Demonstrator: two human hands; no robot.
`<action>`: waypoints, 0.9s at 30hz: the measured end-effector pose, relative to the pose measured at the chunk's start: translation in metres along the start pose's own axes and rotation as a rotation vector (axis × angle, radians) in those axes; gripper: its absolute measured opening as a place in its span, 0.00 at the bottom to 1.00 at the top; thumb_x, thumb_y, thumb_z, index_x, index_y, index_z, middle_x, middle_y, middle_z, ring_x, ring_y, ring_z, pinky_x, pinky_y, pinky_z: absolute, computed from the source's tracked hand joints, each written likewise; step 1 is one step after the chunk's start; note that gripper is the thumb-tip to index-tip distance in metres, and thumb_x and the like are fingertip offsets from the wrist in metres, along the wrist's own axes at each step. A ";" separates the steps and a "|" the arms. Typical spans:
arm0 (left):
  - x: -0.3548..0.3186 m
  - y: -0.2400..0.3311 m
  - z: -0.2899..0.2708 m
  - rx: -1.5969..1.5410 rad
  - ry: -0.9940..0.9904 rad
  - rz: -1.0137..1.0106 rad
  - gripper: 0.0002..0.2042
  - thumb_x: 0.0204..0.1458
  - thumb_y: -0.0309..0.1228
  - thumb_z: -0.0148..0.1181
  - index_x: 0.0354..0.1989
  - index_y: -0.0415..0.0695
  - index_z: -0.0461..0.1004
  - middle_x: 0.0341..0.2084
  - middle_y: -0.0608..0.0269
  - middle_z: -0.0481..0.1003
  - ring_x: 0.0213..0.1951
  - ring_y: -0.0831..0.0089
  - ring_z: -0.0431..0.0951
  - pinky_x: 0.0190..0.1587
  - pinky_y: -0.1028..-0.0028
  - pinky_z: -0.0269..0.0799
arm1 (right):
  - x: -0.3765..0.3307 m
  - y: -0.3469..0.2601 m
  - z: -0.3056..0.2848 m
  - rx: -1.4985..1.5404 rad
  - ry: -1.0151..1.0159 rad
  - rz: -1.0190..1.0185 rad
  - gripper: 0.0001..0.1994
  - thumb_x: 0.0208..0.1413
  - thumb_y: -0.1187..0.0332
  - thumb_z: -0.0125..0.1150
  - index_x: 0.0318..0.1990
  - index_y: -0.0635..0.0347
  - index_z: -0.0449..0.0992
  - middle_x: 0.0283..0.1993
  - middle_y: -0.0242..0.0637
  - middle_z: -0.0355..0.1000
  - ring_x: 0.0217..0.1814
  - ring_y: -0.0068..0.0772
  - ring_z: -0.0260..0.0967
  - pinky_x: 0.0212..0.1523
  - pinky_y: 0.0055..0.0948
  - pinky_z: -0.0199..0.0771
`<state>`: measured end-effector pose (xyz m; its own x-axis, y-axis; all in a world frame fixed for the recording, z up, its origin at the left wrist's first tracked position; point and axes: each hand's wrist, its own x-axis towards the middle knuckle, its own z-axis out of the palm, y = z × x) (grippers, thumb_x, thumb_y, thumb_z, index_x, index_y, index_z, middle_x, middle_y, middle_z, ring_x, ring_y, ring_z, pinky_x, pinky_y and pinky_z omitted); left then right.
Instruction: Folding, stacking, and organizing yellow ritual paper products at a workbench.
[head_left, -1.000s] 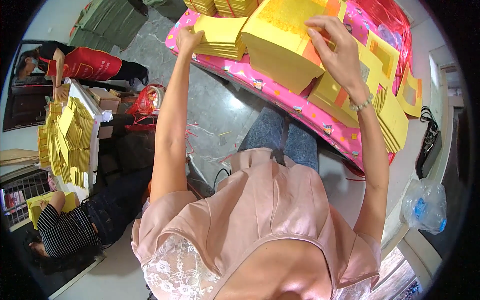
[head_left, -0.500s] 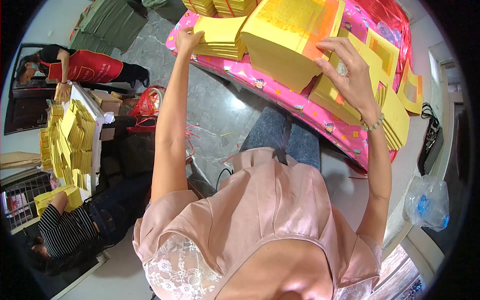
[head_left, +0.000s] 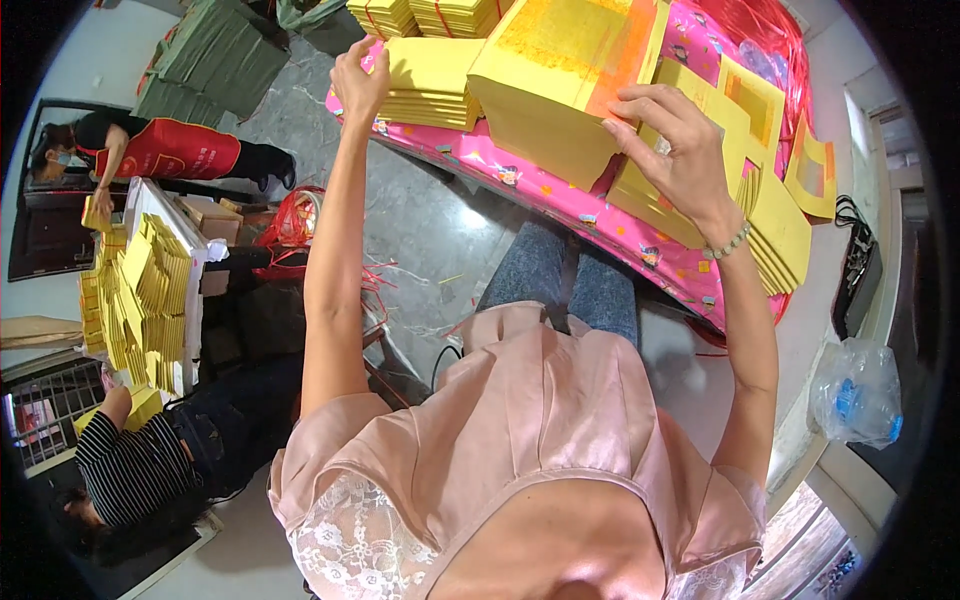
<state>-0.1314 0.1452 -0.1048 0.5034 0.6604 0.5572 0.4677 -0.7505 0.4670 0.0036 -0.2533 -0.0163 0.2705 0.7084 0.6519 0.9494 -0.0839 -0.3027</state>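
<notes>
My left hand [head_left: 360, 82] is beside the left end of a low stack of yellow paper sheets [head_left: 430, 75], fingers bent and apart, holding nothing I can see. To the right of that stack stands a taller block of yellow paper [head_left: 545, 115] with orange printing on top. My right hand [head_left: 675, 145], with a beaded bracelet at the wrist, is at the right corner of this block. Its thumb and fingertips are slightly apart, close to the paper edge; whether they touch it is unclear. More yellow sheets [head_left: 775, 240] lie fanned under and beside my right wrist.
A pink patterned cloth [head_left: 500, 170] covers the table. Tied yellow bundles [head_left: 445, 15] sit at its far edge, and red plastic strips [head_left: 770, 40] lie at far right. On the left, two people work around a table of yellow stacks [head_left: 150, 290]. A clear plastic bag [head_left: 855, 395] is at right.
My left hand has come off the low stack's left edge, with its fingers raised. My right thumb and index finger have drawn closer together near the tall block. The aproned person's hand has lifted a yellow bundle.
</notes>
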 end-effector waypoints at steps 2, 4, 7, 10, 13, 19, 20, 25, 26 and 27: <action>0.004 0.023 -0.008 -0.257 -0.029 0.106 0.15 0.51 0.36 0.63 0.46 0.44 0.80 0.40 0.51 0.81 0.44 0.61 0.80 0.49 0.64 0.73 | 0.001 0.000 0.001 0.045 0.022 -0.002 0.08 0.51 0.66 0.68 0.31 0.60 0.80 0.35 0.37 0.76 0.37 0.39 0.74 0.38 0.34 0.74; 0.000 0.058 -0.021 -0.412 -0.143 0.120 0.14 0.51 0.35 0.64 0.46 0.45 0.81 0.41 0.55 0.81 0.44 0.65 0.80 0.49 0.67 0.72 | 0.001 0.000 0.002 0.055 0.034 0.012 0.06 0.51 0.67 0.68 0.30 0.60 0.80 0.33 0.37 0.75 0.35 0.38 0.73 0.36 0.33 0.73; -0.015 0.102 -0.040 -0.629 -0.368 0.295 0.15 0.51 0.36 0.67 0.46 0.46 0.81 0.41 0.64 0.81 0.45 0.73 0.79 0.50 0.72 0.70 | 0.003 -0.001 0.004 0.133 0.055 0.062 0.05 0.50 0.70 0.67 0.29 0.61 0.80 0.30 0.36 0.74 0.32 0.36 0.71 0.33 0.31 0.71; -0.029 0.140 -0.057 -0.546 -0.462 0.518 0.17 0.48 0.37 0.70 0.46 0.48 0.81 0.46 0.63 0.79 0.51 0.67 0.75 0.55 0.67 0.68 | 0.004 0.001 0.004 0.218 0.067 0.114 0.04 0.50 0.71 0.67 0.28 0.62 0.81 0.29 0.36 0.73 0.30 0.32 0.70 0.31 0.29 0.70; -0.036 0.151 -0.054 -0.492 -0.445 0.632 0.17 0.47 0.37 0.70 0.47 0.49 0.81 0.50 0.62 0.77 0.56 0.64 0.71 0.60 0.64 0.65 | 0.004 0.003 0.007 0.306 0.056 0.185 0.05 0.51 0.71 0.67 0.28 0.62 0.81 0.29 0.35 0.74 0.28 0.28 0.70 0.29 0.27 0.69; -0.039 0.152 -0.048 -0.523 -0.488 0.600 0.17 0.47 0.38 0.70 0.45 0.50 0.82 0.52 0.59 0.76 0.59 0.60 0.69 0.62 0.60 0.62 | 0.003 0.006 0.009 0.448 0.015 0.359 0.05 0.54 0.71 0.66 0.30 0.63 0.82 0.31 0.32 0.74 0.31 0.20 0.69 0.33 0.22 0.68; -0.040 0.151 -0.048 -0.530 -0.488 0.590 0.16 0.47 0.38 0.69 0.45 0.50 0.82 0.52 0.59 0.76 0.59 0.60 0.69 0.62 0.60 0.62 | 0.003 0.005 0.008 0.471 -0.033 0.423 0.04 0.55 0.73 0.66 0.31 0.65 0.82 0.33 0.32 0.74 0.36 0.20 0.70 0.39 0.22 0.70; -0.040 0.151 -0.044 -0.581 -0.481 0.548 0.14 0.46 0.38 0.71 0.43 0.52 0.83 0.50 0.60 0.77 0.58 0.60 0.68 0.62 0.60 0.63 | 0.003 0.007 0.010 0.493 -0.029 0.458 0.05 0.56 0.72 0.65 0.31 0.64 0.81 0.34 0.31 0.73 0.36 0.18 0.68 0.38 0.20 0.68; -0.042 0.151 -0.044 -0.600 -0.495 0.499 0.14 0.46 0.38 0.71 0.43 0.52 0.83 0.50 0.60 0.76 0.58 0.61 0.68 0.62 0.60 0.63 | 0.002 0.008 0.011 0.501 -0.035 0.471 0.06 0.56 0.71 0.65 0.30 0.65 0.81 0.34 0.31 0.73 0.36 0.18 0.68 0.38 0.19 0.68; -0.043 0.151 -0.043 -0.618 -0.507 0.452 0.14 0.46 0.38 0.70 0.42 0.52 0.83 0.50 0.60 0.76 0.58 0.61 0.67 0.62 0.61 0.62 | 0.002 0.008 0.011 0.499 -0.030 0.463 0.06 0.56 0.71 0.65 0.30 0.65 0.81 0.34 0.31 0.73 0.36 0.18 0.68 0.38 0.19 0.68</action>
<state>-0.1136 0.0026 -0.0283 0.8704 0.1233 0.4767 -0.2495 -0.7242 0.6429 0.0102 -0.2446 -0.0251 0.6199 0.6973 0.3600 0.5474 -0.0556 -0.8350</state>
